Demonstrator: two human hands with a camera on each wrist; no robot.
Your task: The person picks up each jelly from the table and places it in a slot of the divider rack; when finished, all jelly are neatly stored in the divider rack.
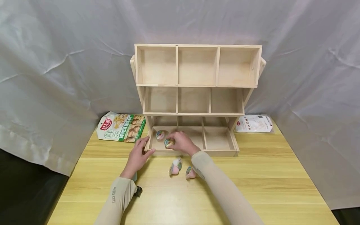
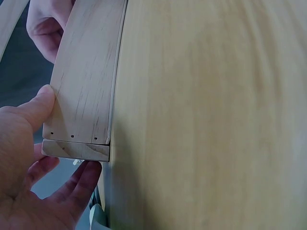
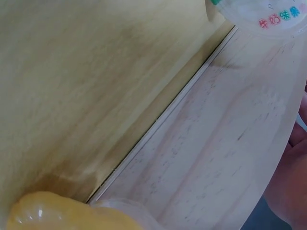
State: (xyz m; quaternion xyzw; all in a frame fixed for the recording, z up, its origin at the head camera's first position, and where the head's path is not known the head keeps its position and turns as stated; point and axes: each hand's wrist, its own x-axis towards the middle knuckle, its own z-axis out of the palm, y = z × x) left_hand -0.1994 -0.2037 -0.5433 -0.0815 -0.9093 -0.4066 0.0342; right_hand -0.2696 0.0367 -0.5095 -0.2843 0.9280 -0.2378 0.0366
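Observation:
My left hand [image 1: 138, 156] rests on the left front corner of the wooden rack [image 1: 197, 152]. In the left wrist view its thumb [image 2: 44, 98] lies on the front board's upper edge, and the extended fingers touch the board's end. My right hand [image 1: 182, 142] pinches a small jelly cup [image 1: 169, 143] with a printed lid, inside the lowest tier's left compartment. Beside it, another jelly cup [image 1: 160, 135] lies in that compartment. On the table before the rack are a pair of pink-and-white jelly cups [image 1: 174, 168] and a single pink jelly cup [image 1: 190, 172].
A green-and-white snack pouch [image 1: 121, 127] lies left of the rack, and a white packet [image 1: 254, 123] to its right. Grey cloth [image 1: 112, 56] hangs behind and at both sides. In the right wrist view, something glossy and yellow [image 3: 67, 213] shows close to the camera.

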